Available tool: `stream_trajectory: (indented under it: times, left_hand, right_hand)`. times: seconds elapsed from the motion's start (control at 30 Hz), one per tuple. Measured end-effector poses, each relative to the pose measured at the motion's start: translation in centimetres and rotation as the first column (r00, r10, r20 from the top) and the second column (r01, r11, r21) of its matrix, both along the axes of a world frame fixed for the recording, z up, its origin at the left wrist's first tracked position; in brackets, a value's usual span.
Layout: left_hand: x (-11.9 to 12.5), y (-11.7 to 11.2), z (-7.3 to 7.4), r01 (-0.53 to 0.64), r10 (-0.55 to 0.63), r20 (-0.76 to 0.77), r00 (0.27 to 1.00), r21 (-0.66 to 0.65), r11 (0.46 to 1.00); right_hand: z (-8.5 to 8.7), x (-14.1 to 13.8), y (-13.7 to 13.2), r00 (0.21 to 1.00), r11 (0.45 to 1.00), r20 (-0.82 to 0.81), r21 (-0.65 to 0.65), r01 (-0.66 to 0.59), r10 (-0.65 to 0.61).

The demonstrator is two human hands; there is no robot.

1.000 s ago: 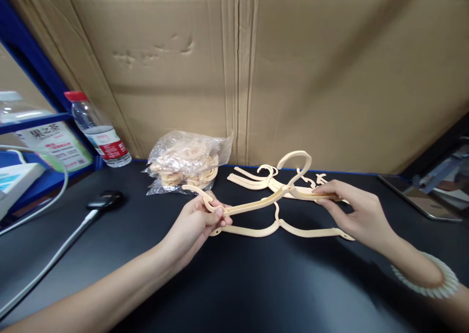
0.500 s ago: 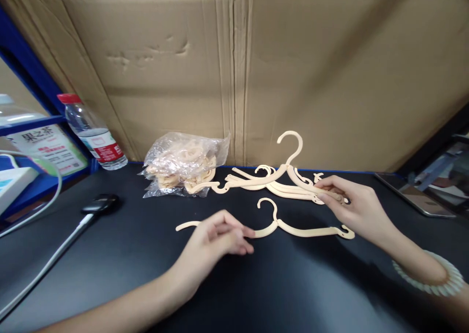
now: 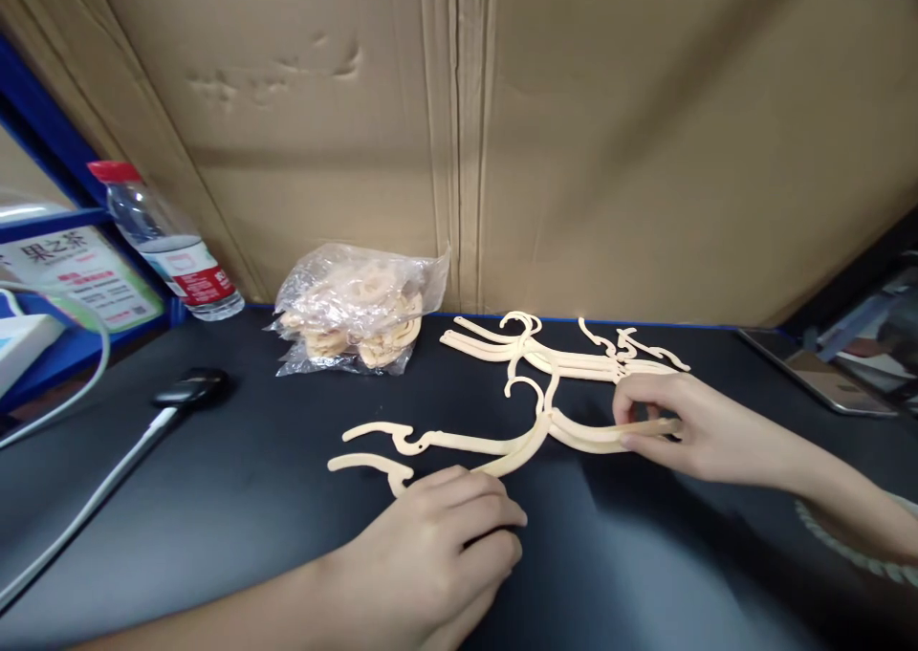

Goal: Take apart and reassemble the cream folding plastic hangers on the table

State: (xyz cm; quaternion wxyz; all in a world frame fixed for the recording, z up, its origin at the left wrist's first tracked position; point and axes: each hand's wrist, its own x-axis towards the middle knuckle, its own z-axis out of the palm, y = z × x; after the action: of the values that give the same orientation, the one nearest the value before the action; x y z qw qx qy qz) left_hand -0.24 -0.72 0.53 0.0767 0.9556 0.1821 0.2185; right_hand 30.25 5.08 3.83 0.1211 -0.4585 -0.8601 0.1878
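Observation:
My right hand (image 3: 695, 426) pinches the right arm of a pale cream clothes hanger (image 3: 588, 429). This hanger overlaps a second cream hanger (image 3: 466, 443) lying just behind it on the black table. At the near side, my left hand (image 3: 445, 546) has its fingers curled and covers part of the front hanger's left arm. Its thumb is out of sight, and whether the fingers grip the hanger is unclear. Behind both hangers rests a group of similar hangers (image 3: 574, 364), stacked against one another.
A clear plastic bag (image 3: 359, 283) of cream hanger pieces lies at the back, by a cardboard wall (image 3: 609, 154). On the left are a red-capped bottle (image 3: 193, 269), a black device (image 3: 190, 388) with a white cable, and a blue shelf (image 3: 72, 216). A flat tablet-like device (image 3: 810, 369) lies right.
My right hand has brought the held hanger down and nearer, over the second hanger. My left hand has moved nearer and slightly right, in front of the hanger's left arm.

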Motion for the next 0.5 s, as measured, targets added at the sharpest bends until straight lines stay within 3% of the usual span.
stream_trajectory:
  times: [0.17,0.5]
  left_hand:
    - [0.04,-0.12,-0.16,-0.075,0.075,-0.028,0.997,0.012,0.997]
    - [0.16,0.09,0.20,-0.211,0.211,-0.080,0.974,0.004,0.977]
  right_hand:
    - [-0.32,0.01,-0.13,0.991,0.995,0.088,-0.017,-0.096,0.097]
    - [-0.73,-0.20,-0.55,0.993,0.998,0.104,-0.025,-0.057,0.059]
